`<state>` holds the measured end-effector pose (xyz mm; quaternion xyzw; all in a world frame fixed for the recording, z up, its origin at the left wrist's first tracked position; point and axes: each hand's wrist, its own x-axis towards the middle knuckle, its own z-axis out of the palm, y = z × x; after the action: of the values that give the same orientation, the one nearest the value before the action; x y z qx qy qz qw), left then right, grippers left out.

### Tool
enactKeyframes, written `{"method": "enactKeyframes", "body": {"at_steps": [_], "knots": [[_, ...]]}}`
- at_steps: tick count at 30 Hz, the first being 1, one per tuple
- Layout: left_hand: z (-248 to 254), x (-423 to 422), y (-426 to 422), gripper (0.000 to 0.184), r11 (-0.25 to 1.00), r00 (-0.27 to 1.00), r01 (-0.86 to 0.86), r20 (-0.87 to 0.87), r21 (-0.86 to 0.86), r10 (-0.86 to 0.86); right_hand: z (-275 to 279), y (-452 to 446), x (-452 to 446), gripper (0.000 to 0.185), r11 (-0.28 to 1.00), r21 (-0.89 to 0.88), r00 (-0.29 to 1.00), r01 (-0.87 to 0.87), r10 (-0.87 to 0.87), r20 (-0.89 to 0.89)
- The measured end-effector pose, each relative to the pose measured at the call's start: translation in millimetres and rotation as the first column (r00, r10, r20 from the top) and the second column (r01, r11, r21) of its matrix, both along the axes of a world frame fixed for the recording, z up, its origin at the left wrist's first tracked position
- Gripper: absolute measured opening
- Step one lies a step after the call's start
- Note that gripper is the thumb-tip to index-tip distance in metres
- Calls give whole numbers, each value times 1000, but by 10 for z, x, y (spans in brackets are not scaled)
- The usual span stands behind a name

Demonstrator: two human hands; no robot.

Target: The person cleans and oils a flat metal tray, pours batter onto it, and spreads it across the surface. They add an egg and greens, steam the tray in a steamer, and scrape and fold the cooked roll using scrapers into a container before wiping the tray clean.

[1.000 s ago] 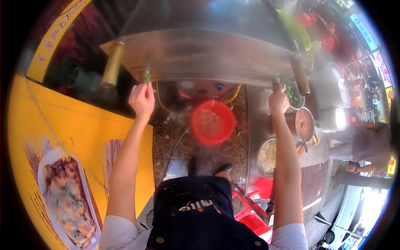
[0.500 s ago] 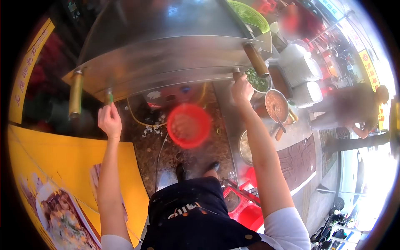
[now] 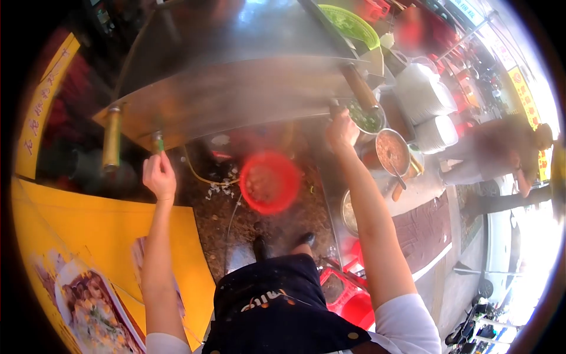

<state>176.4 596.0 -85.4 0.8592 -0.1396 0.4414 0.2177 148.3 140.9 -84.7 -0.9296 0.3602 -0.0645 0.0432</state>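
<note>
In front of me stands a large stainless steel steamer (image 3: pixel 236 88), its front panel blurred by steam. My left hand (image 3: pixel 159 177) is closed on the end of a short drawer handle (image 3: pixel 157 142) with a greenish grip, low on the left side. On the right, my right hand (image 3: pixel 343 131) wraps around a matching handle (image 3: pixel 335 108), mostly hidden by the fingers. Two longer wooden handles, a left one (image 3: pixel 112 140) and a right one (image 3: pixel 361 87), stick out untouched just outside my hands. Close to my right hand is a bowl of chopped green onions (image 3: pixel 367 116).
A red basin (image 3: pixel 269 183) sits on the wet floor below. At right are a pot of reddish sauce (image 3: pixel 392 152) with a spoon, white container stacks (image 3: pixel 424 91) and a brown cloth (image 3: pixel 421 230). Another person (image 3: pixel 495 150) stands beyond the counter.
More steam now hazes the front panel and the lower handles. The whole view has shifted slightly, and both hands keep their grips. The person at right has moved an arm.
</note>
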Motion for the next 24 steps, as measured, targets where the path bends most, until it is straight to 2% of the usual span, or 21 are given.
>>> {"method": "enactKeyframes", "body": {"at_steps": [2, 3, 5, 8, 12, 14, 24], "knots": [[4, 6, 11, 29, 1000, 1000, -7, -4, 7, 7, 0, -10, 15, 52, 999, 39, 1000, 5, -5, 2], [-11, 17, 25, 29, 1000, 1000, -6, 1, 5, 6, -73, -70, 21, 53, 999, 3, 999, -33, 33, 10], [20, 10, 14, 29, 1000, 1000, 6, 17, -14, -5, -12, 5, 6, 55, 1000, 19, 999, 3, -3, 32], [13, 13, 12, 29, 999, 1000, 12, 17, -34, -12, 9, -4, 5, 52, 999, 35, 1000, -4, 3, 22], [18, -1, 55, 21, 999, 1000, -30, -4, 26, 30, -9, -18, 2, 44, 1000, 17, 999, -12, 11, 32], [5, -4, 66, 22, 999, 999, -35, -35, -9, 35, -3, -7, -7, 35, 1000, 7, 997, -25, 24, 71], [-34, -15, 98, 23, 996, 994, -63, -99, -62, 56, 26, 21, -37, 29, 999, -13, 995, -29, 31, 92]]}}
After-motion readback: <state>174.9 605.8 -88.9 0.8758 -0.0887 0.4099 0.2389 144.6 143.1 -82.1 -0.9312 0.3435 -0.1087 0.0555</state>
